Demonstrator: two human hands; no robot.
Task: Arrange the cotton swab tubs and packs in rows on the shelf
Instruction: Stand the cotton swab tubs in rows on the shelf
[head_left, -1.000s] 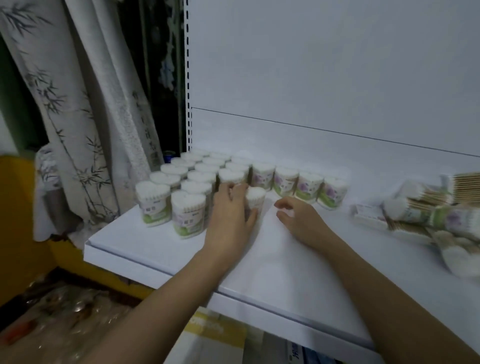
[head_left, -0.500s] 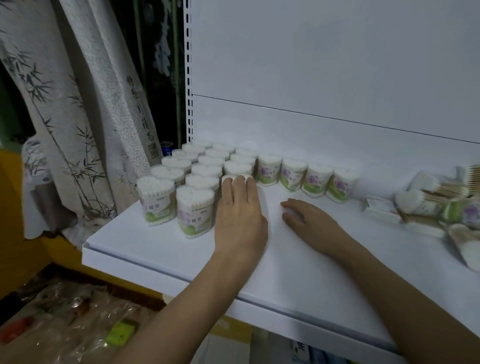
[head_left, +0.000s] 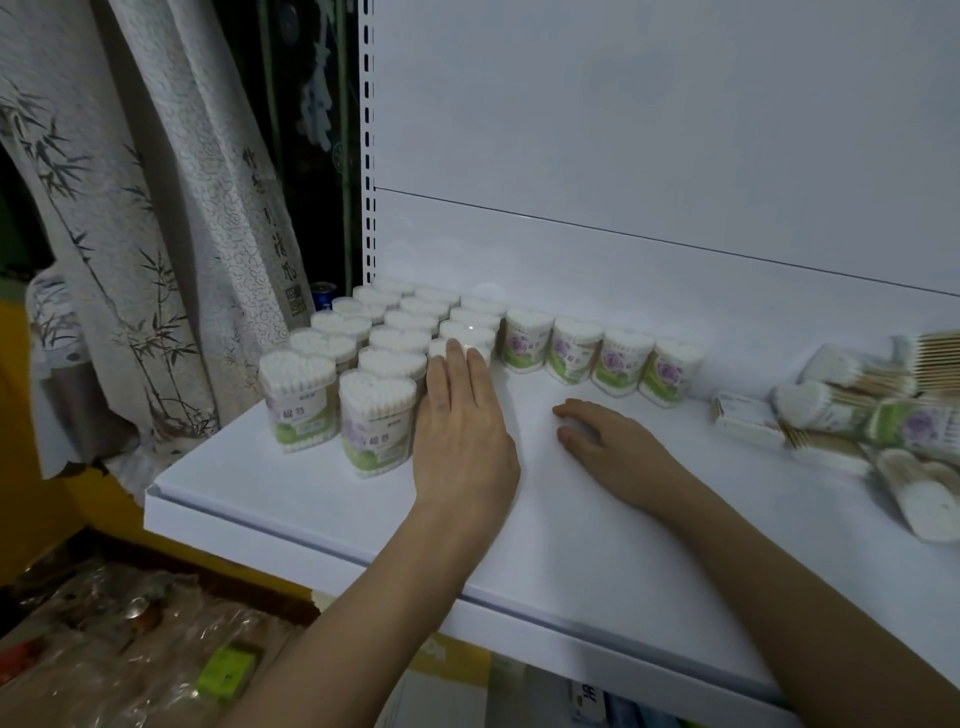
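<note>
Several heart-shaped cotton swab tubs stand in rows at the left end of the white shelf. More tubs line the back wall. My left hand has straight fingers pressed flat against a tub in the third row, which it mostly hides. My right hand rests palm down on the shelf, holding nothing. A heap of loose tubs and swab packs lies on its side at the right.
A small white box lies beside the heap. Patterned cloth hangs left of the shelf's perforated upright. Below the shelf sit plastic-wrapped goods and boxes.
My left hand pushed a tub back and left into the third row and now lies flat against it. My right hand stayed on the shelf. The view shifted slightly.
</note>
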